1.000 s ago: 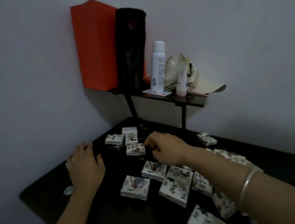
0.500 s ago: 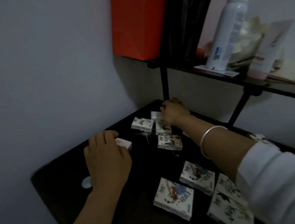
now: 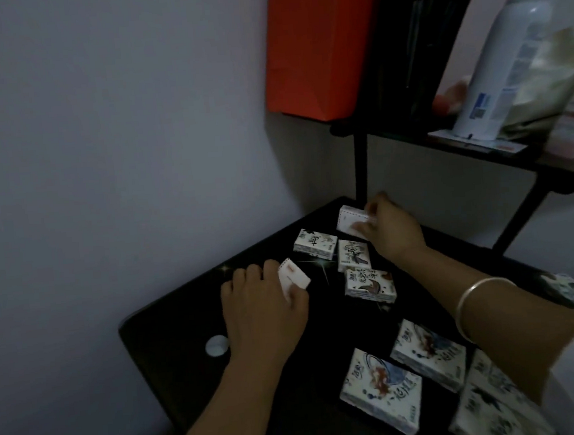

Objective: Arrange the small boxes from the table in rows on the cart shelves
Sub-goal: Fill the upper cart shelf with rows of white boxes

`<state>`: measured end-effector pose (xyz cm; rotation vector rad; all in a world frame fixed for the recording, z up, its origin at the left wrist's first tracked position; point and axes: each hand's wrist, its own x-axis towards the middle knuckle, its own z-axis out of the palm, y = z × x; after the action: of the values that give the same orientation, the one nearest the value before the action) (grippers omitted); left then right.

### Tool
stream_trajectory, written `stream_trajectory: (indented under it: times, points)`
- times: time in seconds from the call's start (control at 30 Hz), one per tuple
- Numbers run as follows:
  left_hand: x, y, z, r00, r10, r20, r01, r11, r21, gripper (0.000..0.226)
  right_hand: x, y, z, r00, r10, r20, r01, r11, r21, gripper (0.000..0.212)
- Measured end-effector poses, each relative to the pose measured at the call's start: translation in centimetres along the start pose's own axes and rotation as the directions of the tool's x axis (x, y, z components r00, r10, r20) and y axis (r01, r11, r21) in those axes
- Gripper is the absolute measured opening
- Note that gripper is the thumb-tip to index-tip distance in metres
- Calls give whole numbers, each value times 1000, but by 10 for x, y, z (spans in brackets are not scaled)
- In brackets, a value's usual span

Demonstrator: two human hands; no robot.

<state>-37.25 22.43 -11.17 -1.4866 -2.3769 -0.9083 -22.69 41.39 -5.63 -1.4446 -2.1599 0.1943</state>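
The left hand (image 3: 265, 308) pinched a white box (image 3: 292, 278) between thumb and fingers, its grip clamped on the box's near edge. The box stood tilted off the desk (image 3: 172, 346) rather than flat. That hold looked suited to lowering it at the left end of the row being started.

The right hand (image 3: 395, 233) reached into the back corner, just beside the black post (image 3: 361, 167). Its grip was clamped on a second box (image 3: 349, 221), plain side up and tipped, probably to square it with its neighbours.

Between the 2 hands, 3 printed boxes lay flat:
- The back box (image 3: 315, 248) lay at the left.
- The middle box (image 3: 353, 256) lay just beside it.
- The front box (image 3: 370, 284) lay in front of the middle one.

They sat close together but at uneven angles, so the row looked begun and not yet straight.

Nearer the person, the loose boxes (image 3: 381, 390) lay scattered flat under and beside the right forearm. A round white disc (image 3: 216, 345) lay on the desk near the left wrist, and a bangle (image 3: 474, 298) circled the right wrist.

Above, the upper shelf (image 3: 479, 147) carried an orange bag (image 3: 316, 43), a tall dark container (image 3: 412, 42), a white spray can (image 3: 500, 63) and some crumpled items too dim to name.

The post and the overhanging shelf crowded the back corner, leaving little room there for the right hand. The right sleeve passed low over the loose boxes and could nudge them. I could not tell whether the dark surface was the cart's own shelf.
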Motion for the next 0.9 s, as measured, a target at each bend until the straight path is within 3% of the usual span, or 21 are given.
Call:
stream_trajectory:
  times: [0.07, 0.13, 0.23, 0.37, 0.53, 0.7, 0.9]
  points:
    - [1, 1, -2, 999, 37, -2, -37, 998, -49, 20, -17, 0, -13, 996, -53, -68, 53, 999, 0, 38]
    - [1, 1, -4, 998, 70, -3, -70, 990, -121, 18, -33, -1, -28, 997, -70, -21, 70, 997, -8, 36]
    - [-2, 3, -6, 996, 80, 23, -73, 967, -243, 27, -65, -7, -56, 994, -73, 82, 72, 997, 24, 30]
    - [-8, 4, -13, 993, 117, 29, -97, 916, -390, 39, -113, -18, -98, 988, -135, 74, 130, 989, 65, 27]
    - [-25, 6, -30, 998, 59, -10, -55, 835, -548, 45, -162, -22, -148, 988, -139, 66, 137, 990, 38, 32]
    - [-53, 53, -71, 991, 118, 64, -26, 640, -768, 38, -202, -14, -208, 995, -78, -60, 78, 997, 4, 28]
    - [-79, 157, -129, 901, 416, 122, -64, 406, -911, 34, -255, 2, -279, 975, 7, -220, 5, 998, 57, 22]
